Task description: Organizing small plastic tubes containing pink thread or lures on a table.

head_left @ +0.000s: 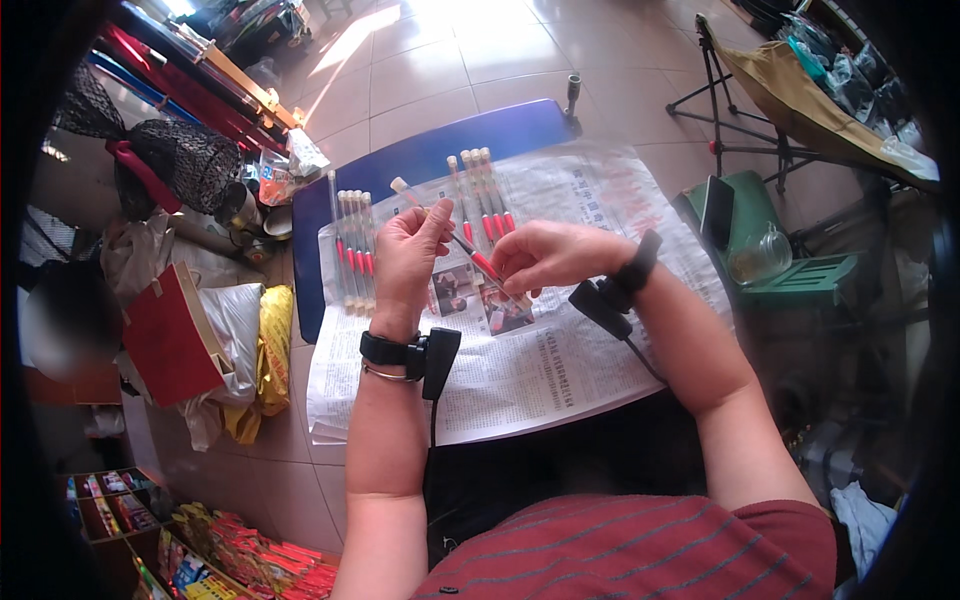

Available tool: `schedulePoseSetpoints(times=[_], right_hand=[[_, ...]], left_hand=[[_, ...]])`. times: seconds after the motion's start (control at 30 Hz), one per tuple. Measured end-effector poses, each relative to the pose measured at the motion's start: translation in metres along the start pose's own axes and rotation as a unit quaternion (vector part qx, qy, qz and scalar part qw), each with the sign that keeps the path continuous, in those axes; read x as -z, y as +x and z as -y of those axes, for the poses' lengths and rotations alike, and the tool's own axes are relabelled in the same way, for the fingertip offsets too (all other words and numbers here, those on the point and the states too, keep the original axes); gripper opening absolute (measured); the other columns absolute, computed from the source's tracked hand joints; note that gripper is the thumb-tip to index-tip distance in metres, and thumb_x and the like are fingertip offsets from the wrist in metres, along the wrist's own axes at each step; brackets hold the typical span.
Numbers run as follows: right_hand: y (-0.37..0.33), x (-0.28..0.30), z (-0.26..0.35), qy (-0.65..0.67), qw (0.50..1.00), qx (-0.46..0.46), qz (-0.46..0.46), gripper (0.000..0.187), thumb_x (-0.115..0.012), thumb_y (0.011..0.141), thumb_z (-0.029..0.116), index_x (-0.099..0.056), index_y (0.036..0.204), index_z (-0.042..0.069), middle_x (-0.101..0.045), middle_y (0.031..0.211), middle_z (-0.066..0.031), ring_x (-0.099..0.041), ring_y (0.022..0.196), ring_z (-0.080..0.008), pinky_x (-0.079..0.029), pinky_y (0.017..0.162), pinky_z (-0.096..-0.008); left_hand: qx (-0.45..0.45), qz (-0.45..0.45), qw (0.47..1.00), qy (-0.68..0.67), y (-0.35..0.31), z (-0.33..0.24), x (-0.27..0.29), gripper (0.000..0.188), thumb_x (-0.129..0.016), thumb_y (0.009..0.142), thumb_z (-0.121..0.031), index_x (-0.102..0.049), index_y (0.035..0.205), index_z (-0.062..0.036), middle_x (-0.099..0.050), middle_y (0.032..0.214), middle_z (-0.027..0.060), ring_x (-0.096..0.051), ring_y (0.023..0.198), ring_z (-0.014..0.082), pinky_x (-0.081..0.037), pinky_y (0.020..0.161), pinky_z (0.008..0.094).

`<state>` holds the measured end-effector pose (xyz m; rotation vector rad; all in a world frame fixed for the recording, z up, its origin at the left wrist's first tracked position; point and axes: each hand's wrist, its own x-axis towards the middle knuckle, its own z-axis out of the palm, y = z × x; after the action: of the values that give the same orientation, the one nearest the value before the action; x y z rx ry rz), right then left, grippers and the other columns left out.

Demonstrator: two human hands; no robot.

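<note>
Between my hands, a slender clear tube with a red-and-dark fishing float (481, 262) inside slants from upper left to lower right, a pale cap at its upper end. My left hand (408, 250) pinches its upper part between thumb and fingers. Lower down, my right hand (548, 254) closes its fingertips round the tube, hiding part of it. Similar capped float tubes (356, 250) lie side by side left of my left hand. Several more float tubes (482, 195) lie just beyond my hands. All rest on a spread newspaper (520, 390).
Under the newspaper is a blue table (440, 137). A green plastic stool (750, 210) with a clear jar (760, 258) and a dark flat device (716, 212) stands at right. Left are a red box (172, 335) and a yellow bag (275, 345). Cables hang from both wrist-worn devices.
</note>
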<state>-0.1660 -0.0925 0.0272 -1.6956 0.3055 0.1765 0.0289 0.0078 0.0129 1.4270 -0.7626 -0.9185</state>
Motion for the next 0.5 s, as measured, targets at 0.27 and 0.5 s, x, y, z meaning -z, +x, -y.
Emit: schedulePoseSetpoints(times=[0.27, 0.5], right_hand=[[0.002, -0.001, -0.001, -0.03, 0.999, 0.003, -0.036, 0.026, -0.066, 0.089, 0.019, -0.062, 0.103, -0.003, -0.067, 0.089, -0.0062, -0.063, 0.079, -0.0125, -0.053, 0.068, -0.0257], [0.001, 0.008, -0.012, 0.059, 0.971, -0.002, -0.23, 0.029, -0.066, 0.087, 0.022, -0.067, 0.099, -0.005, -0.067, 0.082, -0.0088, -0.064, 0.071, -0.0134, -0.053, 0.064, -0.0268]], left_hand=[[-0.007, 0.025, 1.0, 0.016, -0.003, 0.002, -0.006, 0.035, -0.069, 0.088, -0.04, -0.065, 0.079, -0.0062, -0.063, 0.073, 0.0012, -0.055, 0.064, 0.0064, -0.044, 0.059, 0.0204], [-0.143, -0.127, 0.883, 0.428, 0.013, 0.022, 0.022, 0.043, -0.061, 0.091, -0.028, -0.06, 0.109, 0.0107, -0.065, 0.099, 0.0197, -0.064, 0.089, 0.0292, -0.051, 0.08, 0.037]])
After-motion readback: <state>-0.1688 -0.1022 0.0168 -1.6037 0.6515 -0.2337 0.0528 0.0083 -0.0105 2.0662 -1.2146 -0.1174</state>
